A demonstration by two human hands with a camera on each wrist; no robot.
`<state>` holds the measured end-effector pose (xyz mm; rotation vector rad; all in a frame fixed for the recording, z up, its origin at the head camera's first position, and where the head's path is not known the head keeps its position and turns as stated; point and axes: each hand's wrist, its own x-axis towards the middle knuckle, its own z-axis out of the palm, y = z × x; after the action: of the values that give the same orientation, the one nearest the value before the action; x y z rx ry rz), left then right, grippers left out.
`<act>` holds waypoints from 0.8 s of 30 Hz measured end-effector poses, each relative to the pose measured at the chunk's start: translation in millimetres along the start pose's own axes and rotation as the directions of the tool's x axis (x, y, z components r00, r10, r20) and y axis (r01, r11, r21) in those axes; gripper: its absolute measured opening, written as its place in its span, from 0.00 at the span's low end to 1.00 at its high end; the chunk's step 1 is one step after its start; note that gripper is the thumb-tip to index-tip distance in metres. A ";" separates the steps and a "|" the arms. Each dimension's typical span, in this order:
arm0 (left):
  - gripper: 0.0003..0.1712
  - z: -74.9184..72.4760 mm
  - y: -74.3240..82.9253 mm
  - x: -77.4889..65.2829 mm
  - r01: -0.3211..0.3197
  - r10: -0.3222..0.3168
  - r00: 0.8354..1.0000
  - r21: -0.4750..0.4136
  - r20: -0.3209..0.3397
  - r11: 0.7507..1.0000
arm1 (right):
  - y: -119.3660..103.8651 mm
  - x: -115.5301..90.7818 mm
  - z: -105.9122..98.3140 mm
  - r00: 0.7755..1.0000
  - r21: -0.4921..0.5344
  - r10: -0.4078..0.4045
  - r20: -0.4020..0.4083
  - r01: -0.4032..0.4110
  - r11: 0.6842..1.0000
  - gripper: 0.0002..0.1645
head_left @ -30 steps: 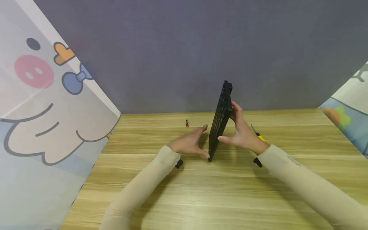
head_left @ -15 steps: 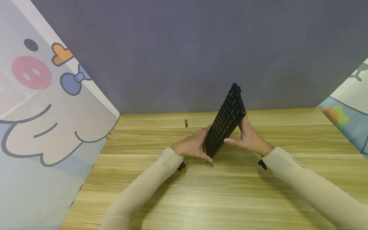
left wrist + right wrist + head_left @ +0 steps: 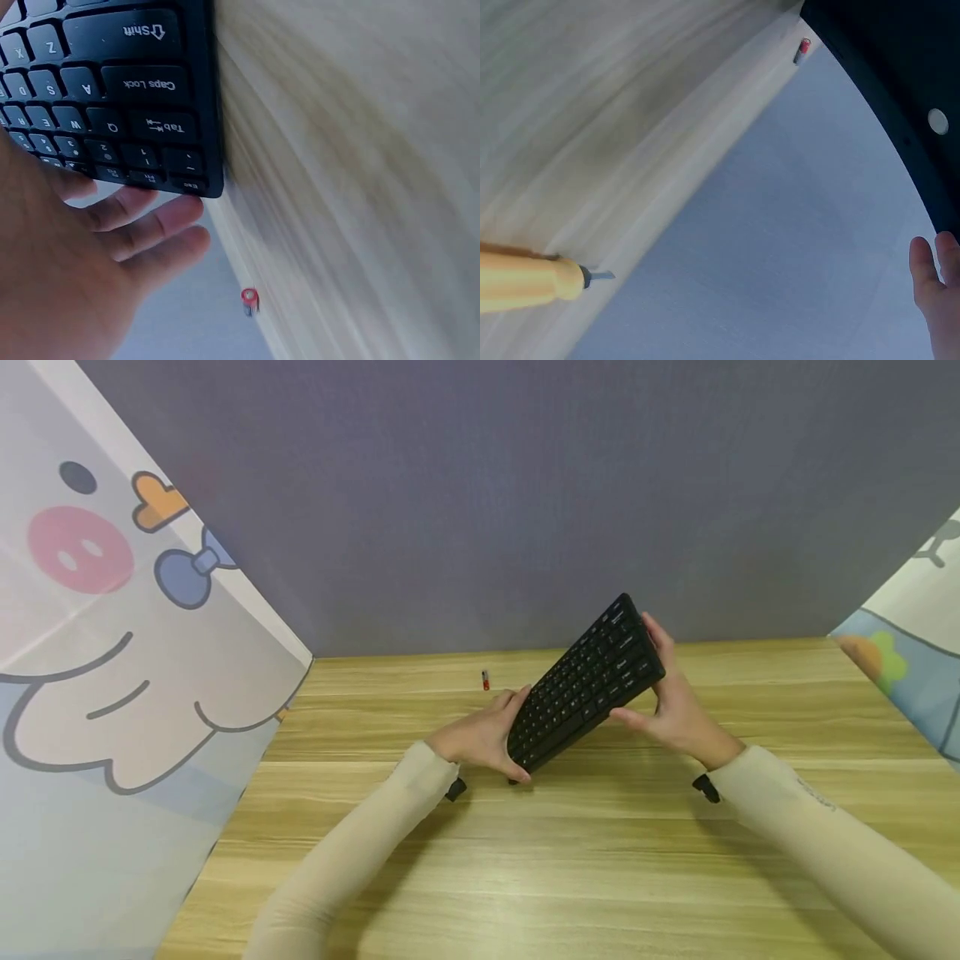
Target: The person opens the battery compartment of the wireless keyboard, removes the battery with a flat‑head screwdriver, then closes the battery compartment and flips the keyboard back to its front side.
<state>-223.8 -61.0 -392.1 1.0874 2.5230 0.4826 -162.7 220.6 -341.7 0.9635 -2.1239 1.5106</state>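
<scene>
A black keyboard (image 3: 581,689) is held up slanting over the wooden table, its right end raised and its keys facing the head camera. At its lower left end my left hand (image 3: 483,737) grips it, thumb at the near edge and fingers at the far edge. My right hand (image 3: 675,714) holds the raised right end, with the thumb at the near corner and fingers at the far side. The left wrist view shows the Esc and Tab keys (image 3: 163,127) beside the left fingers. In the right wrist view the keyboard's dark underside (image 3: 885,82) shows a pale round spot.
A small red-and-dark battery (image 3: 485,680) lies near the back of the wooden table (image 3: 525,877). A yellow-handled screwdriver (image 3: 532,281) lies on the table in the right wrist view; the right hand and forearm hide it in the head view. A grey wall (image 3: 480,510) rises behind.
The keyboard has turned from nearly edge-on so its keys face the head camera, its right end swinging right and down. My left hand has closed onto its left end; the right hand moved right.
</scene>
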 end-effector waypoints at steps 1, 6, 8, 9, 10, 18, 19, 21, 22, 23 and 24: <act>0.81 -0.9 -1.0 -2.2 0.005 -0.005 1.000 0.008 0.004 1.000 | 2.6 -0.8 -1.6 1.000 -0.001 0.020 0.001 -0.020 1.000 0.67; 0.81 -5.2 -4.7 -11.2 0.032 -0.033 0.999 0.018 0.026 0.999 | -4.0 -4.7 -5.5 0.996 -0.107 0.085 0.014 -0.083 0.991 0.72; 0.81 -6.0 -6.6 -14.6 0.046 -0.046 0.998 0.011 0.035 0.999 | -11.0 -7.3 -7.6 0.996 -0.142 0.084 0.025 -0.080 0.987 0.69; 0.81 -6.5 -7.4 -16.6 0.053 -0.053 0.998 0.006 0.040 0.999 | -12.9 -9.6 -9.3 0.995 -0.167 0.094 0.029 -0.088 0.982 0.68; 0.81 -6.7 -8.0 -18.2 0.060 -0.060 0.997 0.009 0.042 0.998 | -13.8 -13.0 -11.9 0.994 -0.192 0.107 0.033 -0.099 0.977 0.67; 0.79 -8.9 -9.0 -29.3 0.139 -0.147 0.988 0.152 0.047 0.979 | 14.0 -42.4 -28.3 0.935 -0.386 0.333 0.120 -0.265 0.884 0.57; 0.78 -9.1 -9.2 -30.0 0.151 -0.161 0.986 0.169 0.046 0.974 | 15.1 -44.2 -28.0 0.917 -0.412 0.371 0.144 -0.286 0.865 0.56; 0.78 -9.3 -9.7 -30.8 0.176 -0.191 0.981 0.215 0.047 0.961 | 17.4 -46.1 -26.0 0.879 -0.446 0.434 0.196 -0.314 0.838 0.55; 0.78 -9.4 -9.9 -30.8 0.187 -0.204 0.978 0.239 0.048 0.953 | 18.5 -47.4 -24.5 0.859 -0.467 0.465 0.215 -0.328 0.821 0.54; 0.78 -9.1 -10.2 -30.6 0.193 -0.213 0.976 0.266 0.050 0.945 | 20.1 -48.7 -23.0 0.837 -0.484 0.494 0.234 -0.341 0.806 0.54; 0.78 -8.9 -10.1 -30.3 0.197 -0.221 0.974 0.286 0.053 0.938 | 22.4 -50.5 -21.3 0.823 -0.502 0.513 0.244 -0.345 0.793 0.55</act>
<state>-214.5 -91.6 -383.2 0.8926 2.6461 0.0202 -145.0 260.9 -381.3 0.6444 -2.9615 0.9734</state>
